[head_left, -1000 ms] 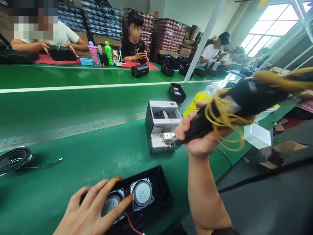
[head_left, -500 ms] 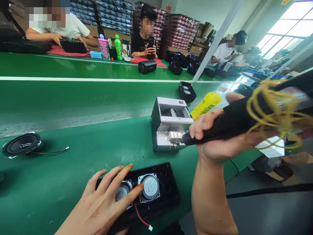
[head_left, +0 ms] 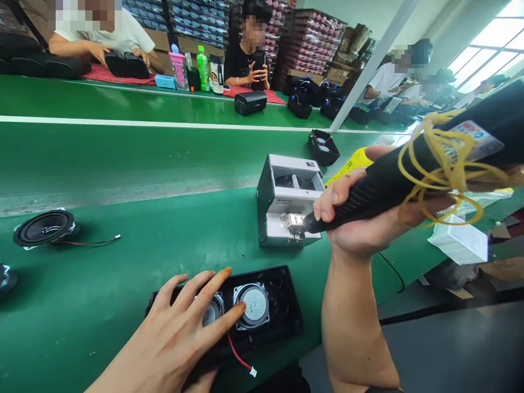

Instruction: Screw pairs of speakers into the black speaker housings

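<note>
My left hand [head_left: 180, 333] lies flat with fingers spread on a black speaker panel [head_left: 282, 311] at the near edge of the green belt. Two round silver-backed speaker drivers [head_left: 251, 304] sit in the panel, and a red wire with a white plug [head_left: 241, 360] trails from them. My right hand [head_left: 360, 218] is wrapped round a black electric screwdriver [head_left: 393, 180] with yellow rubber bands [head_left: 442, 169] looped about its body. The screwdriver's tip touches the metal outlet of a grey screw feeder box [head_left: 286, 202].
A loose black speaker driver [head_left: 43, 227] with a red wire lies at left on the green belt [head_left: 123, 164]. A yellow bottle [head_left: 347, 164] and a small black part [head_left: 323, 146] sit behind the feeder. A white box [head_left: 460, 243] is at right. Other people work across the line.
The view has shifted slightly, so everything sits a bit further right and up. My left hand has slid a little over the left driver. The screwdriver stays at the feeder outlet.
</note>
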Available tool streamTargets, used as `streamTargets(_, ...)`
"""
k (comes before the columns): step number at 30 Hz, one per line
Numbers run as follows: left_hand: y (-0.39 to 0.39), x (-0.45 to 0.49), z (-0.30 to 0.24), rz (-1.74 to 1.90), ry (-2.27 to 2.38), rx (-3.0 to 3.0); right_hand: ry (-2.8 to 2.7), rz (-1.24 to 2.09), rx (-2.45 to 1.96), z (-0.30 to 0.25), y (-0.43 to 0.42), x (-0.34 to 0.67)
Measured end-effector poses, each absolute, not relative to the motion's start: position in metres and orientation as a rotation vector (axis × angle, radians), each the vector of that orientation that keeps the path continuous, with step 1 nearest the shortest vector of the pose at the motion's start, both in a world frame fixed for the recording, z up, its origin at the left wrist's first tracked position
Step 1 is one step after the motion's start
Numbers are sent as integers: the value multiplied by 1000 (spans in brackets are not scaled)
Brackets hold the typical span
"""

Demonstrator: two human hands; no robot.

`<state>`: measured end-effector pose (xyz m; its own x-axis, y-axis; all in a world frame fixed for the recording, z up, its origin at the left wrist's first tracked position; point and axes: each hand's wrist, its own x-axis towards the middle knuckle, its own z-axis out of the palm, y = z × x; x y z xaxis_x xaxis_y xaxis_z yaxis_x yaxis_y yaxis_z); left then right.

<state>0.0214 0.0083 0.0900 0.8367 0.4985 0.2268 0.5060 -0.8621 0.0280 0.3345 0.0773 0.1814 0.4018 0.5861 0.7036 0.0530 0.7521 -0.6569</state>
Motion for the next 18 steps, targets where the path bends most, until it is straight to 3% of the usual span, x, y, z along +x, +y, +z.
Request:
streamTargets(13,-1,30,106,-403,-907,-3058,-1069,547,-657,191,50,330)
streamTargets(18,-1,29,108,-324,-946,-3158,-1020,944,-468,209,35,321)
